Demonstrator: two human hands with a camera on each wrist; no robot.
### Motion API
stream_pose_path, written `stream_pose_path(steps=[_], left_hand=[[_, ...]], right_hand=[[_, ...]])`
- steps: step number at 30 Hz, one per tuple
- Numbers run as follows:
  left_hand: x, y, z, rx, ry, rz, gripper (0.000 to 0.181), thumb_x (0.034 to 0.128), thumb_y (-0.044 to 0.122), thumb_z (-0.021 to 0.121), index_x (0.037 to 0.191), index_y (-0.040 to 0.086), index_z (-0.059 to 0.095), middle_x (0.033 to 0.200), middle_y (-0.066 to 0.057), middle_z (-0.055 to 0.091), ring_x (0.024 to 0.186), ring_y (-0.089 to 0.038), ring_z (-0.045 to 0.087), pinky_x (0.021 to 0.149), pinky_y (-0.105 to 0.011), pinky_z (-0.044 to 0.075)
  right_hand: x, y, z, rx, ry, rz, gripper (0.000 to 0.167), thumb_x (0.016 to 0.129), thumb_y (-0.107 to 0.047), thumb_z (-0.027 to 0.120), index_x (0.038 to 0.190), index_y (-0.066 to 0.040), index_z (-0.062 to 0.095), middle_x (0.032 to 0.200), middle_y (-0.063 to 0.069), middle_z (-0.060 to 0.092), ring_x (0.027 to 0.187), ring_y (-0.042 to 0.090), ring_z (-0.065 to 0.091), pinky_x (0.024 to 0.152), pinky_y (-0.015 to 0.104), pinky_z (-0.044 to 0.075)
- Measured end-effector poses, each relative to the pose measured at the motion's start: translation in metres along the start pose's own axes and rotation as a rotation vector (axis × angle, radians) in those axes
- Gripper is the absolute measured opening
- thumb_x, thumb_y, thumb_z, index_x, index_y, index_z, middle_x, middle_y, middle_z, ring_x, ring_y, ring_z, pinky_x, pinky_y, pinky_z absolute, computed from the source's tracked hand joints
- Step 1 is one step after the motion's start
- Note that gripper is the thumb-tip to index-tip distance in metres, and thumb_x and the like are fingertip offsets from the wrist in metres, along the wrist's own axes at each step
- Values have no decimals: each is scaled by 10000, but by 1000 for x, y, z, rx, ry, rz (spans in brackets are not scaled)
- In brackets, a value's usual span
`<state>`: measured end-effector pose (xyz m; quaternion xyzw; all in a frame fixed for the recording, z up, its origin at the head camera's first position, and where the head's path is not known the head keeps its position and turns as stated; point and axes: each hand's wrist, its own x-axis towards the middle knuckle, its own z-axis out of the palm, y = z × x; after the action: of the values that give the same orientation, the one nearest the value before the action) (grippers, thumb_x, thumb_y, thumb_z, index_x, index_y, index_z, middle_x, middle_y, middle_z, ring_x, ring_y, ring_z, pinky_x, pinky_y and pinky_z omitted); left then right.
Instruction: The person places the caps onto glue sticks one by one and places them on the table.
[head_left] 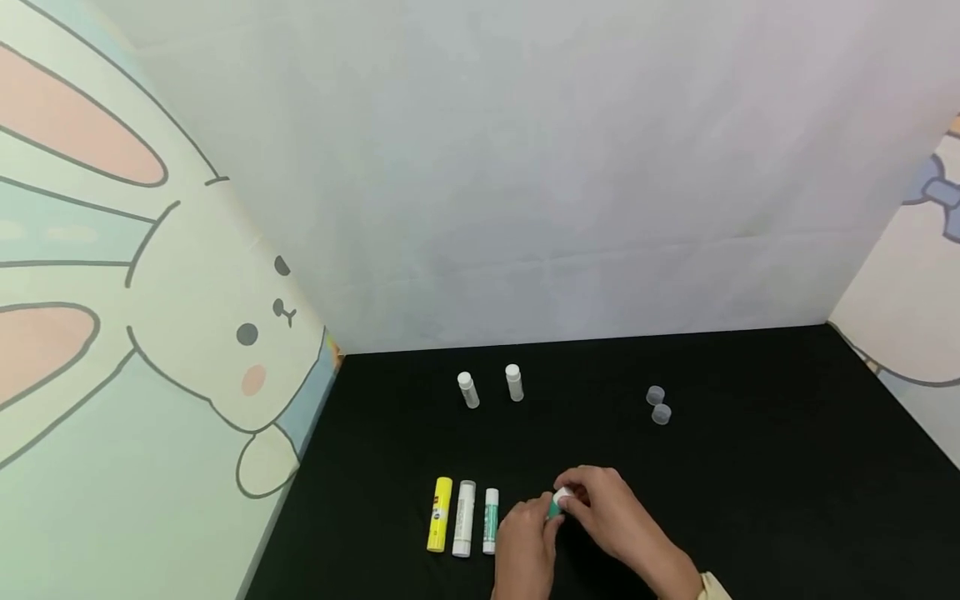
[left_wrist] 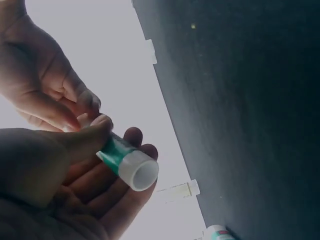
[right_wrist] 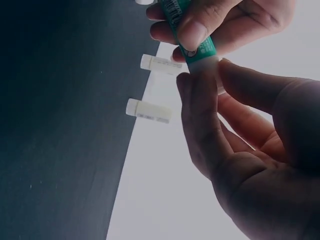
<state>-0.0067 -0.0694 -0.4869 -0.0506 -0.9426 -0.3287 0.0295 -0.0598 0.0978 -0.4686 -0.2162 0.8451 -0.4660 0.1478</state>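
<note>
A green and white glue stick (head_left: 555, 507) is held between both hands near the table's front. My left hand (head_left: 524, 546) grips its green body (left_wrist: 116, 153), thumb on one side and fingers on the other; the open-looking white end (left_wrist: 145, 175) points toward the left wrist camera. My right hand (head_left: 617, 517) pinches the white cap end with thumb and fingers (right_wrist: 202, 105). In the right wrist view the green label (right_wrist: 202, 51) shows beside the left thumb. Whether the cap is loose cannot be told.
Left of the hands stand or lie a yellow glue stick (head_left: 439, 515), a white one (head_left: 464, 518) and a small green-white one (head_left: 491, 521). Farther back are two white-capped tubes (head_left: 468, 390) (head_left: 514, 383). Two small clear caps (head_left: 656, 396) (head_left: 661, 414) sit back right on the black table.
</note>
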Motion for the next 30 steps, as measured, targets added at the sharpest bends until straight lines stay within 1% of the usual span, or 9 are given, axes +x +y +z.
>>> stream_pose_path(steps=[3,6,11,16,19,23,25,26,30], left_hand=[[-1,1,-2,-1,-1,-16,83,928,110,814,965,101,740,810,25,713,753,-136,687,618,-303,528],[-5,0,-3,14,12,-32,109,916,99,825,995,59,761,813,-1,714,760,-160,703,615,-317,537],[-8,1,-7,16,-37,-145,273,934,129,820,1162,-14,775,980,-86,773,909,-225,746,747,-411,609],[-13,0,-13,-3,-92,-235,297,955,148,799,1183,-39,761,1048,-139,770,959,-297,737,793,-514,603],[-16,-2,-16,-13,-105,-258,300,957,151,794,1179,-48,759,1047,-155,766,955,-326,725,789,-544,595],[-18,-5,-16,-4,-93,-259,288,959,130,787,1176,-57,750,998,-150,748,938,-329,714,778,-547,593],[-18,-9,-11,21,-81,-249,271,953,100,784,1168,-60,743,955,-129,724,913,-310,704,755,-531,589],[-18,-11,-9,26,-77,-246,258,947,75,782,1160,-64,737,935,-119,706,899,-301,696,749,-524,586],[-17,-14,-3,29,-91,-283,275,930,0,769,1184,-90,717,977,-106,635,926,-285,659,799,-513,581]], right_hand=[[0,-11,1,4,0,34,131,981,-96,754,1100,-41,761,1011,24,736,806,113,663,658,263,550],[1,-14,5,-4,-11,29,134,982,-78,747,1106,-26,756,1015,28,729,808,98,658,661,255,545],[3,-9,15,-7,-22,-22,120,995,-70,728,1098,-15,752,1007,25,723,811,71,656,669,263,555],[6,-6,24,28,-37,-42,104,990,-79,739,1085,-45,762,1022,18,721,813,67,653,668,264,554],[13,19,38,26,-35,-87,113,1010,-124,733,1105,-78,772,1021,-16,708,812,36,638,657,259,548],[28,63,60,1,-24,-86,120,1015,-172,739,1123,-192,787,979,-111,655,811,0,616,665,240,546],[34,71,65,-14,-21,-101,130,1019,-164,734,1133,-193,789,965,-103,630,813,18,614,664,249,547],[36,74,68,-5,-17,-78,131,1003,-165,753,1119,-211,793,954,-112,622,811,15,616,673,244,551],[34,45,60,-15,-24,-111,131,1005,-102,726,1118,-101,793,945,-47,613,795,46,586,653,259,532]])
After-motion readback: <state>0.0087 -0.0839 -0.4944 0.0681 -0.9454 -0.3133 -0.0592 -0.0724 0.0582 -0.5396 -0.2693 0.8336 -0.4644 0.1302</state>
